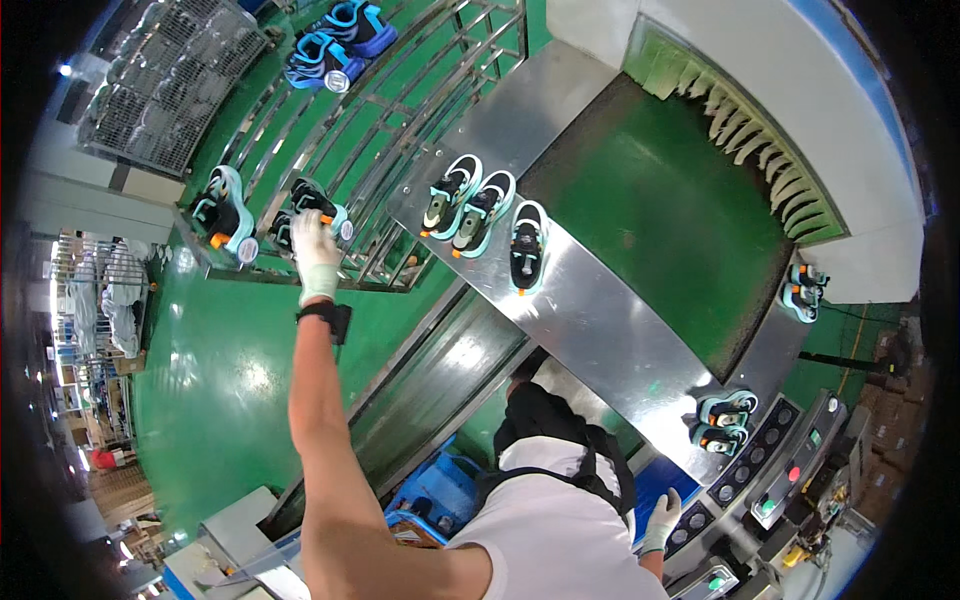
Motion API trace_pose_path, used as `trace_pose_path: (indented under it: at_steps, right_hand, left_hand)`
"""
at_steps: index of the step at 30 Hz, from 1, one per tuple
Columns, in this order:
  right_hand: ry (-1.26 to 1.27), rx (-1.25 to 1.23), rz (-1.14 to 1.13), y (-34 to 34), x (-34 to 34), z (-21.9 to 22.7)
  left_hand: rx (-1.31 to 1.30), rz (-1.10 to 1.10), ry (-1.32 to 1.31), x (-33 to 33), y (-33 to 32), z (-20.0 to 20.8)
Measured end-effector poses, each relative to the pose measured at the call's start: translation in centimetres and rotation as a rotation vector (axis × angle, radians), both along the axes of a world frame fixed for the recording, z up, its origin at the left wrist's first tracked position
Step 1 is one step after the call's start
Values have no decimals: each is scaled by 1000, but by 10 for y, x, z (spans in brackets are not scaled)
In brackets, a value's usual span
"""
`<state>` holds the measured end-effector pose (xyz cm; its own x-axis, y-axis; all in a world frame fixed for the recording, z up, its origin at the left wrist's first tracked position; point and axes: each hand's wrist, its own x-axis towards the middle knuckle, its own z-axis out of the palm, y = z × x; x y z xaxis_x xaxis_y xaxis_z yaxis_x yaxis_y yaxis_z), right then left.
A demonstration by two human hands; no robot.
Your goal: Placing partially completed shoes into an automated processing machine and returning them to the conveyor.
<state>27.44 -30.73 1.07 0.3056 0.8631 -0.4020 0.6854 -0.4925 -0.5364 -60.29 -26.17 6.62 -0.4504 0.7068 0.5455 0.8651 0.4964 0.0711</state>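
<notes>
My left hand (315,245), in a white glove, reaches out to the metal rack at the left. Its fingers are closed on a black and mint sneaker (318,198) there; a second sneaker (282,230) is partly hidden behind the hand. To their left stands another black and mint sneaker (224,213) with an orange tab. Three similar sneakers, one of them a black sneaker (528,247), stand on the steel ledge (590,325). My right hand (661,517), also gloved, is low at the right beside a blue panel, fingers extended, holding nothing.
A green conveyor belt (650,220) runs beneath a white machine hood with hanging strips (790,170). More sneakers (722,422) sit at the ledge's right end, by a control panel (795,470). Blue sneakers (340,45) rest on the rack. A blue crate (435,490) stands lower left of me.
</notes>
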Motion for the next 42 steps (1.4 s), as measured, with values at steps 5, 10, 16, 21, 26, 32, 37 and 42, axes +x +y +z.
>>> trace_pose_path:
  at_steps: [5, 10, 16, 21, 26, 32, 37, 42]
  right_hand:
    - [-113, -137, 13, 15, -13, 18]
    - [-114, -233, 16, 45, -33, 36]
    - [-96, -246, -15, 81, -72, 27]
    - [1, -170, 32, 94, -96, 6]
    - [96, -202, 74, 105, -120, 1]
    - [112, -200, 21, 101, -116, -4]
    - [89, -149, -39, 90, -88, -12]
    - [102, -187, 20, 85, -84, -27]
  left_hand:
    - [-67, 206, -369, -94, 7, -3]
    - [-275, 256, -432, -157, -5, -32]
    - [-349, 289, -596, -230, -36, -71]
    - [-351, 280, -595, -237, -38, -70]
    - [-336, 278, -558, -241, -45, -49]
    - [-442, 185, -197, -141, -10, -26]
    - [-609, 450, -54, -111, -61, -29]
    - [-220, 220, 25, -148, -96, -38]
